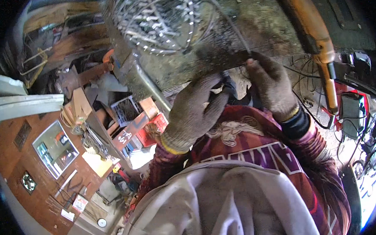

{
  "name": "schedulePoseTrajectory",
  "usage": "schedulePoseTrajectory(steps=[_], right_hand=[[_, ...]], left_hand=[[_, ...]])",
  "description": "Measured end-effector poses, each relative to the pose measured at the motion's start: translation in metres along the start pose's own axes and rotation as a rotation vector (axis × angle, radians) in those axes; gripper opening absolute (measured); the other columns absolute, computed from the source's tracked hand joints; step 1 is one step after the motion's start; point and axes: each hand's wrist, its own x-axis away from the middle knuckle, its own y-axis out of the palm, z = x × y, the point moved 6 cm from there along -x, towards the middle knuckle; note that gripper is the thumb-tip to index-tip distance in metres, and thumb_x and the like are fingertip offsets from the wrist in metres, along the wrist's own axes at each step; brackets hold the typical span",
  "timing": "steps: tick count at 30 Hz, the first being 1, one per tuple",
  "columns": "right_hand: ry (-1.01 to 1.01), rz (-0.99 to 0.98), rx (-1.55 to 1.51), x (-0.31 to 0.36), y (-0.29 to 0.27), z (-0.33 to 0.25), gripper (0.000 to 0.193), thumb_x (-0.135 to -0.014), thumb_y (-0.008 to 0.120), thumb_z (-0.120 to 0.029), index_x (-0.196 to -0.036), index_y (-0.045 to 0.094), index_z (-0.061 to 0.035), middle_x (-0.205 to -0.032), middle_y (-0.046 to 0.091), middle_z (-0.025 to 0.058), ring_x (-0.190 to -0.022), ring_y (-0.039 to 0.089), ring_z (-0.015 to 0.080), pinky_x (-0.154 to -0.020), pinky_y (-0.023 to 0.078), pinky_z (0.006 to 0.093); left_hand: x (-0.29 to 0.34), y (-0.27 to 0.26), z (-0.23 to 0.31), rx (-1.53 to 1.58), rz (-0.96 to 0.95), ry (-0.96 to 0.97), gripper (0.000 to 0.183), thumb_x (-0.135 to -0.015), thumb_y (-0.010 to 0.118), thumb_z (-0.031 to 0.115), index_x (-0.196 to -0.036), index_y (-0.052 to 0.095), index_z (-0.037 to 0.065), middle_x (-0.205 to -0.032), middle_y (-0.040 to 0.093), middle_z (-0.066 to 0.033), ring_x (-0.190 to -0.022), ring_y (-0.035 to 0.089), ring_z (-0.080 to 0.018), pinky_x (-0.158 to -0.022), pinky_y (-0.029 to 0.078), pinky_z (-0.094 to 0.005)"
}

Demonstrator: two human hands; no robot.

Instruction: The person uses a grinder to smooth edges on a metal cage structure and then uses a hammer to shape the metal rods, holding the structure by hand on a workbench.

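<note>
My left hand (196,106) wears a grey-brown knitted glove with a yellow cuff. Its fingers curl toward the thumb around a dark thing (229,84) at their tips, which I cannot make out. My right hand (274,85), gloved the same way, is closed in a pinch at the lower end of a thin metal rod (233,25); a bare thumb tip pokes through the glove. That rod runs up toward a rounded cage of bent metal rods (166,23) on the stained worktable (259,26). Both hands are at the table's near edge, in front of my body.
A long orange-brown bar-like object (313,30) slants along the table's right side. Dark cables (307,75) hang beyond my right hand. A curved metal tube (151,86) is at the table's left edge. Further left are cluttered shelves, a red box (148,134) and a brown board (22,158).
</note>
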Motion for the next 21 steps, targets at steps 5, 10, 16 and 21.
schedulePoseTrajectory(steps=[5, 10, 16, 21], right_hand=[[0.051, 0.024, 0.100, 0.002, 0.000, -0.013, 0.035, -0.110, 0.059, -0.025, -0.131, 0.065, 0.0022, -0.087, 0.064, -0.0068, -0.071, 0.051, 0.0004, -0.061, 0.041, 0.0184], [0.072, 0.088, 0.009, 0.006, 0.011, -0.007, 0.036, -0.111, 0.055, -0.025, -0.132, 0.066, 0.0030, -0.084, 0.066, -0.0024, -0.072, 0.056, 0.0032, -0.063, 0.045, 0.0207], [0.047, 0.116, 0.046, 0.009, 0.019, -0.009, 0.036, -0.111, 0.056, -0.026, -0.131, 0.067, 0.0021, -0.086, 0.065, -0.0051, -0.069, 0.052, 0.0018, -0.063, 0.043, 0.0204], [0.039, 0.138, 0.108, 0.010, 0.011, -0.007, 0.036, -0.111, 0.055, -0.027, -0.132, 0.069, -0.0009, -0.082, 0.061, -0.0080, -0.065, 0.047, 0.0005, -0.058, 0.037, 0.0195]], left_hand=[[-0.008, 0.007, -0.009, -0.180, 0.048, 0.114, 0.044, -0.091, 0.074, 0.020, -0.129, 0.061, 0.002, -0.106, 0.068, -0.0214, -0.094, 0.066, -0.0423, -0.081, 0.053, -0.0503], [-0.012, 0.006, -0.012, -0.178, 0.062, 0.221, 0.061, -0.085, 0.077, 0.023, -0.139, 0.058, 0.004, -0.115, 0.067, -0.0228, -0.101, 0.066, -0.0451, -0.088, 0.054, -0.0520], [-0.013, 0.004, -0.019, -0.094, -0.036, 0.166, 0.060, -0.088, 0.077, 0.026, -0.140, 0.058, 0.004, -0.118, 0.068, -0.0238, -0.104, 0.067, -0.0449, -0.092, 0.054, -0.0524], [-0.013, 0.001, -0.022, -0.085, 0.009, 0.255, 0.058, -0.090, 0.077, 0.028, -0.140, 0.059, 0.004, -0.119, 0.068, -0.0243, -0.106, 0.067, -0.0443, -0.094, 0.054, -0.0513]])
